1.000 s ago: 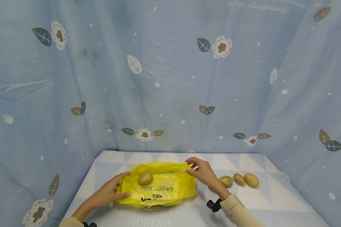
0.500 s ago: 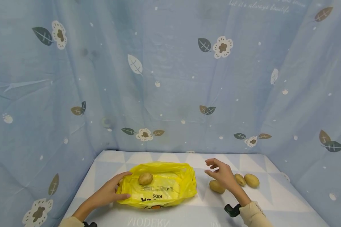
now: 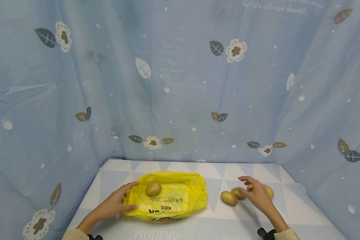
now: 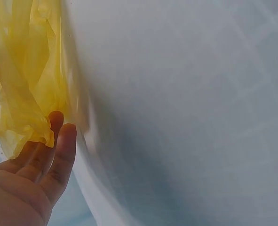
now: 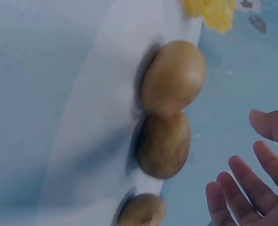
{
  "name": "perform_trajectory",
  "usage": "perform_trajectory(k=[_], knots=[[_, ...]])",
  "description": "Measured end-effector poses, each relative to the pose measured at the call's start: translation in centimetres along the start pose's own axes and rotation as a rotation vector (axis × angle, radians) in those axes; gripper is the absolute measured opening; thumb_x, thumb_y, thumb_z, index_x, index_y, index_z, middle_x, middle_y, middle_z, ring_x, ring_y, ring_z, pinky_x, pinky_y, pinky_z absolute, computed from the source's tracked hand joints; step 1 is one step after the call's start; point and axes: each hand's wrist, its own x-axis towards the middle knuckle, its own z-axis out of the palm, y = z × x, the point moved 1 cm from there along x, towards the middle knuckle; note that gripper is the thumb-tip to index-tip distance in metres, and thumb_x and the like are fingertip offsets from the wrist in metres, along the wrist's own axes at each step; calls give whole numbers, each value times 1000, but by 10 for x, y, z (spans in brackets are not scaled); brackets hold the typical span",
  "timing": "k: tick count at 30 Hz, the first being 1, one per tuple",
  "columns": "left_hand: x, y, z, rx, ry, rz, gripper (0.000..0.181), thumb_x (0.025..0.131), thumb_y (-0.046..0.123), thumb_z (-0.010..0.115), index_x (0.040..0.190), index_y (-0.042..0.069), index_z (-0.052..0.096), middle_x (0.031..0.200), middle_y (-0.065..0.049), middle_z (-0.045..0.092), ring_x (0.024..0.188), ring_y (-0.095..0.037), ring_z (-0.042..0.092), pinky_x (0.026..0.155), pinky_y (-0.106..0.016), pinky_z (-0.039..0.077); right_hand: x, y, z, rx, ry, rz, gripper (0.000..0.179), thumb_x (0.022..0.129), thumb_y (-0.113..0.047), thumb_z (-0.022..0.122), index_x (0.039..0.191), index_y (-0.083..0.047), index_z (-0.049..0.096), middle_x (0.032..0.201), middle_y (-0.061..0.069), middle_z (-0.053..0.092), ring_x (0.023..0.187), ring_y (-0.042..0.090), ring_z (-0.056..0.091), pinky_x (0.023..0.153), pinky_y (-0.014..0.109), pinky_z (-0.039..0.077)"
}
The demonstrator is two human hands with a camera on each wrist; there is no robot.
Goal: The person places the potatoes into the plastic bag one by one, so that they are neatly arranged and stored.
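Shifted rightward since the earliest frame: right hand (image 3: 256,195), from the rim of the yellow plastic bag (image 3: 199,191) to near four loose potatoes (image 3: 229,198), fingers loosely bent and empty. Unmoved: left hand (image 3: 115,201), fingers curved round the bag's left end. Inside, toward left: single potato (image 3: 153,189). On counter (image 3: 198,223), right of bag: loose potatoes, two partly hidden by right hand.

Blue leaf-print curtains (image 3: 183,96), pale triangle-patterned tabletop (image 3: 204,225)
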Motion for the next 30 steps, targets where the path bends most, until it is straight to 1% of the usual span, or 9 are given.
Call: perform_trajectory(k=[4,7,8,12,15,20,22,25,30], knots=[[-1,0,1,-1,1,-11,82,83,35,88,152,16,46,156,-18,44,138,-42,44,108,-67,39,-7,12,-9,-46,31,-15,42,89,-22,84,125,-6,69,118,17,71,105,39,67,82,52,59],[0,-1,1,-3,4,-6,82,83,34,87,152,16,47,156,-18,44,139,-42,44,108,-66,38,-11,22,-15,-90,55,-10,43,87,-20,84,126,-5,69,117,19,70,105,41,67,81,56,57],[0,-1,1,-2,5,-5,82,83,34,87,152,16,46,156,-18,44,139,-42,43,108,-66,38,-12,26,-17,-101,57,0,44,87,-20,84,126,-5,69,117,20,70,106,41,65,80,56,56],[0,0,1,4,10,-7,82,83,34,87,152,16,46,155,-18,45,140,-43,42,109,-67,37,-17,41,-25,-124,54,50,47,89,-25,83,129,-4,68,121,27,67,109,46,60,85,63,49],[0,0,1,7,12,-16,83,83,33,88,152,16,46,155,-17,45,141,-44,41,109,-68,36,-18,51,-31,-138,56,80,49,89,-27,83,129,-3,67,123,30,64,111,48,58,86,66,45],[0,-1,1,8,8,-20,83,82,34,88,152,17,46,156,-18,44,142,-44,40,110,-69,35,-19,67,-38,-156,77,105,49,85,-17,85,127,1,67,124,32,64,110,50,58,86,65,46],[0,-1,1,10,5,-20,83,83,34,88,152,18,46,156,-18,44,142,-45,40,110,-69,35,-19,73,-39,-161,70,131,51,84,-16,85,127,3,66,125,34,63,111,51,58,87,65,47],[1,-3,1,10,3,-12,82,83,34,87,152,18,46,156,-18,44,142,-45,39,110,-69,35,-19,82,-40,-166,50,168,54,84,-16,85,128,5,64,125,35,62,111,52,58,87,64,48],[1,-3,2,10,5,-11,82,83,34,88,152,18,46,156,-18,44,141,-44,40,109,-68,36,-17,92,-43,-164,24,209,60,84,-22,85,132,7,61,128,37,60,113,53,57,87,64,48]])
